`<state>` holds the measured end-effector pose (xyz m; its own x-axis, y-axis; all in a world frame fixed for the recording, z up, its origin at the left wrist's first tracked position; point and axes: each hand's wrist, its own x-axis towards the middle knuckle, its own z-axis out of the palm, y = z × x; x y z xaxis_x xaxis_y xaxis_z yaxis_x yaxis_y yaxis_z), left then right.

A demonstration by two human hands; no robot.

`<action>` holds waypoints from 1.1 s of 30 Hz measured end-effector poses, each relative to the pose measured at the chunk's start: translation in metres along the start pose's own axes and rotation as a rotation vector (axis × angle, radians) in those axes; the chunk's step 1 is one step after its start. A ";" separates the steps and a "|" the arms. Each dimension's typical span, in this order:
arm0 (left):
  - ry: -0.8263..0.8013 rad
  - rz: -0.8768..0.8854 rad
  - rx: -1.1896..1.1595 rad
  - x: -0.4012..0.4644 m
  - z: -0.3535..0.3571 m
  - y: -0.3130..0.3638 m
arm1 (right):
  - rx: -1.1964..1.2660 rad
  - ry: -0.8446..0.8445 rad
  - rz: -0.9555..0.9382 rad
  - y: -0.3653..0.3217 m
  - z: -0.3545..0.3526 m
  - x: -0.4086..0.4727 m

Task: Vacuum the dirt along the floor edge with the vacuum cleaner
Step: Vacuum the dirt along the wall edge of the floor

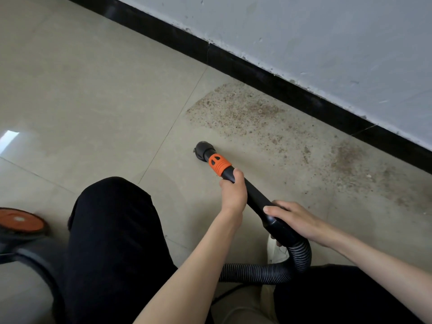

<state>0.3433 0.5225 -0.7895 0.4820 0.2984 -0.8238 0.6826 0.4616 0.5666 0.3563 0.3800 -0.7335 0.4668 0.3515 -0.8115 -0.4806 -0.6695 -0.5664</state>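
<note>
A black vacuum wand (256,197) with an orange collar (219,164) ends in a round brush nozzle (203,150) that touches the beige tile floor. My left hand (233,191) grips the wand just behind the orange collar. My right hand (293,218) holds the wand's rear end, where the ribbed black hose (264,272) joins it. Brown dirt (236,111) is scattered on the tiles along the black skirting (268,80), beyond the nozzle. More dirt (350,160) lies further to the right by the skirting.
The vacuum cleaner's body (21,225), with an orange disc on top, stands at the lower left beside my black-trousered knee (112,230). A pale wall (327,43) rises above the skirting. Bare tiles (81,90) stretch to the left.
</note>
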 end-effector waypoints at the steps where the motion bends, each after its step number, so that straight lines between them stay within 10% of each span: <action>1: -0.014 -0.008 0.016 0.000 0.002 0.000 | -0.033 0.016 -0.005 0.002 -0.001 0.001; 17: -0.318 -0.081 -0.066 0.012 -0.001 0.016 | -0.208 0.301 -0.013 -0.011 0.020 0.014; 33: -0.004 0.027 -0.060 -0.005 0.035 -0.050 | -0.397 0.215 -0.125 0.061 0.004 0.023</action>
<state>0.3257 0.4686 -0.8128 0.5020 0.3076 -0.8083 0.6357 0.5025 0.5860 0.3344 0.3495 -0.7870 0.6662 0.3302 -0.6687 -0.1088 -0.8440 -0.5252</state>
